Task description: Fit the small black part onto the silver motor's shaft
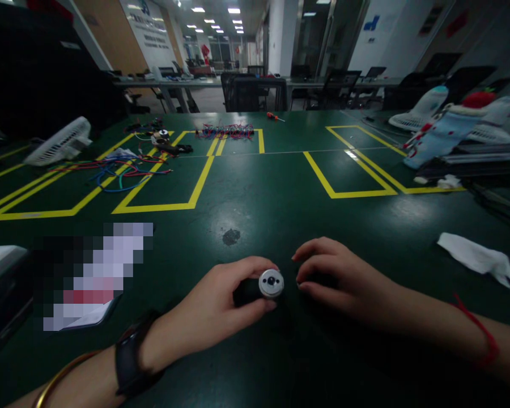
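One silver round part [271,283] at 6 o'clock, pinched by the left hand [212,303]; right hand [346,275] looks empty, half-curled at its 3 o'clock. Fingertip-only hold imo, so a bump could knock it loose.

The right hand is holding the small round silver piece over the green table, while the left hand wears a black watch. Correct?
Not quite: the head view shows the left hand gripping the silver piece, not the right. The rest stands.
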Available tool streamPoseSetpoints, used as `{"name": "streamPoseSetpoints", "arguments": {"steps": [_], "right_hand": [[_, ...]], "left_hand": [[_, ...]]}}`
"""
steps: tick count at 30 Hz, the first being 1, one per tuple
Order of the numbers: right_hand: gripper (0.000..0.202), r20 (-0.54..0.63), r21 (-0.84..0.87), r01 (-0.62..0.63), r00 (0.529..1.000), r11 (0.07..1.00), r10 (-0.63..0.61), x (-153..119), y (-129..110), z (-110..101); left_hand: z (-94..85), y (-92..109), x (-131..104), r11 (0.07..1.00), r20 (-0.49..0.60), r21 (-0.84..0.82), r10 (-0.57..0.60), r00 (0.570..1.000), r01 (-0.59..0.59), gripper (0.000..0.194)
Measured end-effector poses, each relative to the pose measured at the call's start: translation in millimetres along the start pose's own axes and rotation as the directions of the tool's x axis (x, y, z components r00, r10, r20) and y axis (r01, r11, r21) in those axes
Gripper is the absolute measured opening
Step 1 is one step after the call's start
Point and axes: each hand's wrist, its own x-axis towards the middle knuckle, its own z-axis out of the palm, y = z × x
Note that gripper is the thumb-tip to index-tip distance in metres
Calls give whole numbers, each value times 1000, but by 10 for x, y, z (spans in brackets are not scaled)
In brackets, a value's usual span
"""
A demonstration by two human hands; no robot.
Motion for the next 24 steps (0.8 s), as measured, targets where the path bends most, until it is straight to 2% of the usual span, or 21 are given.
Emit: {"name": "streamPoseSetpoints", "arguments": {"steps": [2, 6, 9, 11, 15, 18, 20, 24], "right_hand": [[10, 36, -35, 6, 999, 999, -5, -44, 68, 62], [11, 36, -40, 8, 999, 999, -7, -73, 96, 120], [12, 25, 17, 7, 1000, 1000, -7, -82, 100, 121], [17, -15, 114, -13, 1000, 993, 15, -96, 118, 113], [16, -114, 394, -94, 982, 914, 150, -127, 165, 81], [15, -123, 546, -195, 943, 815, 309, -144, 176, 54], [15, -117, 600, -233, 921, 765, 373, -150, 169, 46], [14, -122, 638, -233, 911, 734, 394, -149, 151, 58]], "left_hand": [[1, 3, 3, 1000, 1, -1, 0, 1000, 0, 37], [-4, -1, 16, 1000, 1, 10, -11, 1000, 11, 37], [-6, -9, 13, 1000, 8, 15, -20, 1000, 20, 37], [-5, -16, 6, 1000, 12, 15, -22, 1000, 22, 38], [-9, -28, -10, 999, 14, 18, -30, 999, 30, 39], [-16, -33, -19, 999, 15, 32, -40, 999, 39, 40], [-19, -34, -20, 998, 15, 41, -46, 999, 45, 42], [-17, -32, -8, 998, 21, 40, -40, 999, 39, 40]]}}
